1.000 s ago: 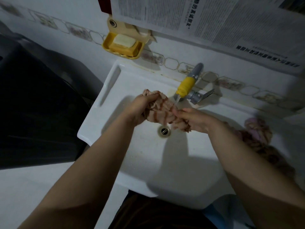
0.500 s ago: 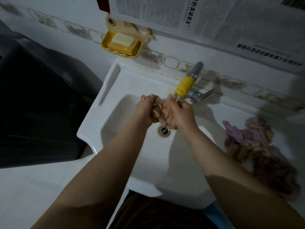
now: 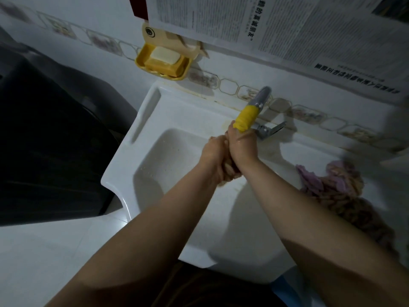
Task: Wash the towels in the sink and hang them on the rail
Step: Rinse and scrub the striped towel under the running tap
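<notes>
Left hand (image 3: 213, 155): curled tight round the towel (image 3: 229, 171), frame centre, knuckles up.
Right hand (image 3: 242, 145): wrapped round the same wad, pressed right against the left, fingertips up near the yellow spout.
Towel: bunched into a small roll, squeezed between both palms over the basin; only a tan bit pokes out below the wrists, rest hidden.
Key relation: roll seems to run from upper right (under the tap (image 3: 250, 116)) down to lower left, so right hand sits at the tap end and left hand at the near end; both equally on it, neither needs to reach. Probably a wring or scrub, can't tell which.
Water: can't tell if it's running, hands cover the outlet.
Other towels (image 3: 332, 187): pink and brownish heap on the sink's ledge, right of frame, well apart from the hands, closer to the right arm.
Sink (image 3: 124, 171): white, glossy, wet speckles in the bowl, so likely slippery.
Room: dim; soap dish (image 3: 163, 60) with a bar on the wall up top, newspaper (image 3: 276, 25) stuck above it, dark bulky thing at left. No rail in view.
</notes>
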`<state>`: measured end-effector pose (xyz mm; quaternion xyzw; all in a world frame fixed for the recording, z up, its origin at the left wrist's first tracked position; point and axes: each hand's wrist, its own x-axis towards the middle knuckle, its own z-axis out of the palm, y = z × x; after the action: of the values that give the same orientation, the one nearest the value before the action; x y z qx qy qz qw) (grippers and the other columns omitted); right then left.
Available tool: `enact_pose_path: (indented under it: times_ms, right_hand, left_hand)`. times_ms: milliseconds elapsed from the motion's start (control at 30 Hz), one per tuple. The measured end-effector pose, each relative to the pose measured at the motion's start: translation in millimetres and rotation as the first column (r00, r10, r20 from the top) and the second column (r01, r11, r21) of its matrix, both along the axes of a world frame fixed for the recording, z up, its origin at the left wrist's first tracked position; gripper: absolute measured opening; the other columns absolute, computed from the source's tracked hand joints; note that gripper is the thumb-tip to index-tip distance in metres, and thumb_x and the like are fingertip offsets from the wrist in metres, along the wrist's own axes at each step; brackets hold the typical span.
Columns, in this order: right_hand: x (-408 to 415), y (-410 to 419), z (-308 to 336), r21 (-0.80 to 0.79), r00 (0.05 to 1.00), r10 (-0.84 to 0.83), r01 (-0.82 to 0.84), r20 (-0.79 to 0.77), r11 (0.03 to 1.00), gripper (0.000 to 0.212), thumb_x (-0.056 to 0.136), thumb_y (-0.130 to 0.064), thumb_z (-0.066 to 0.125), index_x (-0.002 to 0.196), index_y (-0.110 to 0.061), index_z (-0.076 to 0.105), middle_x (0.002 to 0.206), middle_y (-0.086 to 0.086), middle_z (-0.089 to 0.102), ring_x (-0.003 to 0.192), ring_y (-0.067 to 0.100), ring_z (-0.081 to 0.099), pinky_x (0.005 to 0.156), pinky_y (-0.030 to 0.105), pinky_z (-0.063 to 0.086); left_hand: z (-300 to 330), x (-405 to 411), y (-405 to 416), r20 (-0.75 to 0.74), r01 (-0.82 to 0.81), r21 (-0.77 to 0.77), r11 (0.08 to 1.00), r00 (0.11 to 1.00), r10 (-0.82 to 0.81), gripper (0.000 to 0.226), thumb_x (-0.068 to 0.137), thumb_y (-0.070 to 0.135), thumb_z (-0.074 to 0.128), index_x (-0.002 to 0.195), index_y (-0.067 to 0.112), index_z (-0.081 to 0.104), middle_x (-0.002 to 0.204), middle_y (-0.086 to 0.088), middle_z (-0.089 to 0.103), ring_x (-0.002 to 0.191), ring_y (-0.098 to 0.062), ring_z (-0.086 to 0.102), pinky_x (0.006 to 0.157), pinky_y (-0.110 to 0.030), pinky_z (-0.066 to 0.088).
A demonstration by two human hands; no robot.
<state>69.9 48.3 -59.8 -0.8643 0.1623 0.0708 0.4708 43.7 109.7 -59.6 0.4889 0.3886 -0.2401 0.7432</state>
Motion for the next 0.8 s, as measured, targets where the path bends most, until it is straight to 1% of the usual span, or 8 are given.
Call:
enact_pose_path:
  times_ms: [67, 133, 167, 267, 333, 467, 667, 800]
  right_hand:
    - [-7.4, 6.1, 4.3, 0.020, 0.999, 0.044, -0.044, 0.029, 0.999, 0.035, 0.091, -0.038, 0.047, 0.072, -0.012, 0.060, 0.072, 0.012, 0.064, 0.075, 0.033, 0.062, 0.068, 0.043, 0.049]
    - [-21.7, 16.8, 3.8, -0.086, 0.976, 0.209, -0.203, 0.068, 0.975, 0.043, 0.097, -0.039, 0.041, 0.086, -0.006, 0.067, 0.086, 0.018, 0.068, 0.083, 0.032, 0.062, 0.075, 0.041, 0.049]
    - [-23.5, 18.0, 3.5, -0.136, 0.969, 0.239, -0.229, 0.062, 0.964, 0.046, 0.097, -0.041, 0.039, 0.089, -0.005, 0.067, 0.090, 0.020, 0.068, 0.086, 0.033, 0.062, 0.077, 0.042, 0.050]
    - [-4.3, 5.2, 2.4, -0.071, 0.991, 0.113, -0.119, -0.074, 0.990, 0.044, 0.090, -0.047, 0.043, 0.076, -0.009, 0.061, 0.077, 0.016, 0.064, 0.080, 0.033, 0.061, 0.071, 0.039, 0.047]
    - [-5.8, 3.0, 5.0, -0.015, 0.995, 0.070, -0.071, -0.067, 0.997, 0.041, 0.093, -0.042, 0.045, 0.064, -0.014, 0.049, 0.065, 0.006, 0.058, 0.071, 0.028, 0.057, 0.066, 0.035, 0.042]
    - [-37.2, 20.1, 17.0, -0.198, 0.957, 0.289, -0.282, 0.009, 0.939, 0.045, 0.097, -0.046, 0.036, 0.074, -0.016, 0.059, 0.083, 0.015, 0.067, 0.081, 0.030, 0.060, 0.067, 0.035, 0.043]
    - [15.5, -21.0, 0.0, -0.106, 0.982, 0.138, -0.152, -0.129, 0.983, 0.039, 0.088, -0.048, 0.056, 0.077, -0.011, 0.050, 0.092, 0.009, 0.063, 0.085, 0.023, 0.059, 0.083, 0.038, 0.050]
    - [24.2, -43.5, 1.0, 0.051, 0.974, 0.196, -0.192, -0.112, 0.980, 0.036, 0.083, -0.035, 0.069, 0.110, -0.016, 0.053, 0.107, 0.003, 0.060, 0.094, 0.018, 0.058, 0.086, 0.031, 0.048]
  left_hand:
    - [-1.7, 1.5, 3.2, 0.010, -0.072, 0.064, 0.995, 0.997, 0.071, 0.048, 0.099, 0.035, 0.038, 0.057, 0.012, 0.046, 0.052, -0.012, 0.049, 0.045, -0.023, 0.055, 0.045, -0.024, 0.044]
    - [-9.3, 7.8, 13.9, 0.074, -0.163, 0.062, 0.985, 0.985, 0.159, 0.037, 0.102, 0.031, 0.036, 0.075, 0.012, 0.053, 0.073, -0.010, 0.057, 0.082, -0.028, 0.062, 0.068, -0.034, 0.052]
    - [-10.0, 6.8, 16.4, 0.080, -0.162, 0.026, 0.986, 0.984, 0.160, 0.040, 0.102, 0.037, 0.035, 0.076, 0.013, 0.054, 0.074, -0.010, 0.057, 0.082, -0.030, 0.063, 0.070, -0.035, 0.053]
    - [-6.2, -4.9, 5.7, -0.026, -0.035, -0.064, 0.997, 0.999, 0.033, 0.060, 0.097, 0.056, 0.035, 0.058, 0.011, 0.047, 0.045, -0.011, 0.048, 0.037, -0.021, 0.050, 0.043, -0.020, 0.043]
    - [-6.1, -5.9, 4.2, -0.001, -0.059, -0.081, 0.995, 0.998, 0.060, 0.053, 0.098, 0.052, 0.040, 0.068, 0.011, 0.055, 0.050, -0.009, 0.056, 0.042, -0.020, 0.056, 0.045, -0.020, 0.046]
    - [-11.9, 4.3, 21.4, 0.070, -0.250, -0.127, 0.960, 0.963, 0.260, 0.045, 0.099, 0.047, 0.040, 0.089, 0.006, 0.057, 0.069, -0.011, 0.060, 0.064, -0.022, 0.061, 0.060, -0.029, 0.051]
    - [-3.0, -11.5, 21.7, 0.136, 0.269, -0.329, 0.905, 0.962, -0.237, 0.071, 0.092, 0.068, 0.028, 0.106, 0.008, 0.064, 0.083, -0.009, 0.071, 0.069, -0.018, 0.068, 0.058, -0.024, 0.054]
    - [-17.4, -22.5, 46.5, 0.230, 0.345, -0.230, 0.910, 0.928, -0.294, 0.064, 0.084, 0.042, 0.067, 0.118, -0.011, 0.055, 0.103, -0.020, 0.067, 0.083, -0.023, 0.068, 0.075, -0.030, 0.056]
